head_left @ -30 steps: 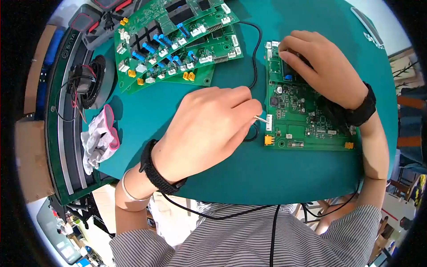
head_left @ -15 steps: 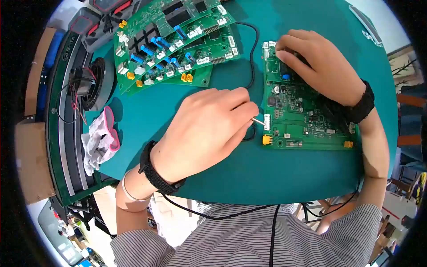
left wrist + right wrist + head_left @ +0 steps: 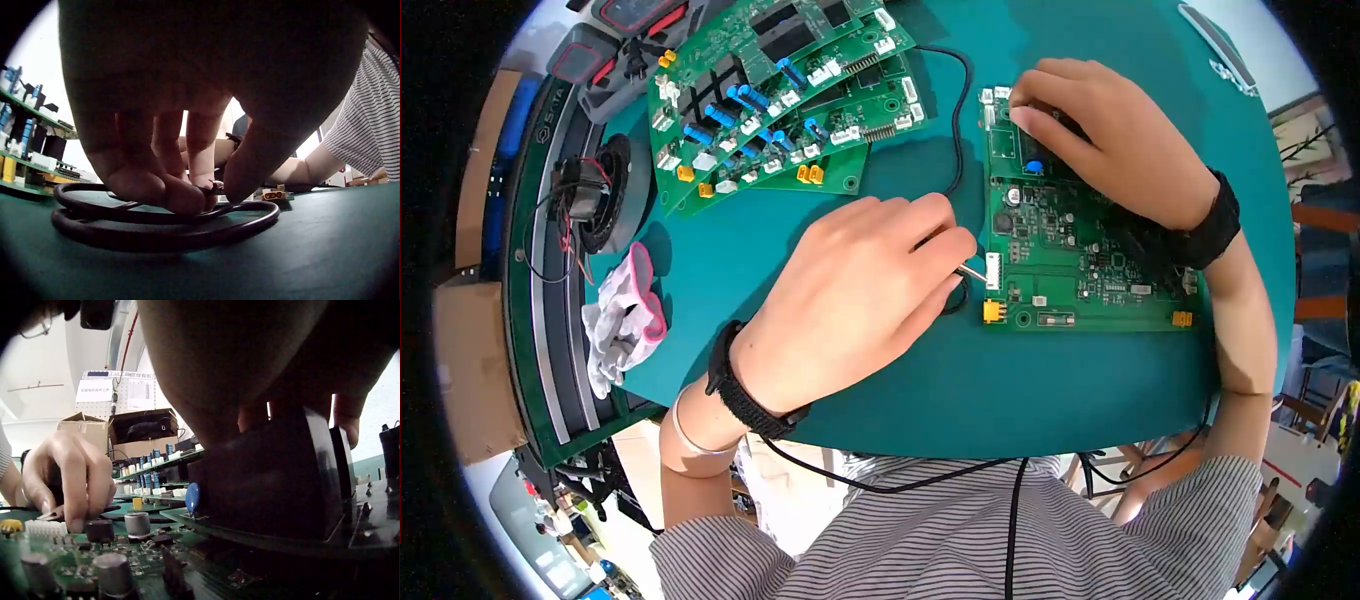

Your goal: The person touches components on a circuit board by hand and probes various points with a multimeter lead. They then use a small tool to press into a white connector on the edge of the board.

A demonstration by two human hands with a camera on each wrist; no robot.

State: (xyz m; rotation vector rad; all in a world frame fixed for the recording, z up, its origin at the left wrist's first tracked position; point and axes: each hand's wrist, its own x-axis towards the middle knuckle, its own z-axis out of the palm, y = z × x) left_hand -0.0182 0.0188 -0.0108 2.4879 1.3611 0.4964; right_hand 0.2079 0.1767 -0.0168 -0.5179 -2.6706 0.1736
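Head view: the left hand (image 3: pixel 850 290) sits near the table's centre with its fingers curled tight, thumb and forefinger pinching a thin metal tool (image 3: pixel 971 269). The tool's tip touches the white connector (image 3: pixel 992 271) on the 9 o'clock edge of the green circuit board (image 3: pixel 1090 300), which lies at 3 o'clock from that hand. A black cable (image 3: pixel 956 130) loops under the fingers. The right hand (image 3: pixel 1115 145) lies over the board's 12 o'clock end, fingers bent down round a black block (image 3: pixel 275 481), gripping it. A stack of boards (image 3: pixel 770 100) lies at 10 o'clock on the teal table (image 3: pixel 1000 390), and a glove (image 3: pixel 625 315) at 9 o'clock.
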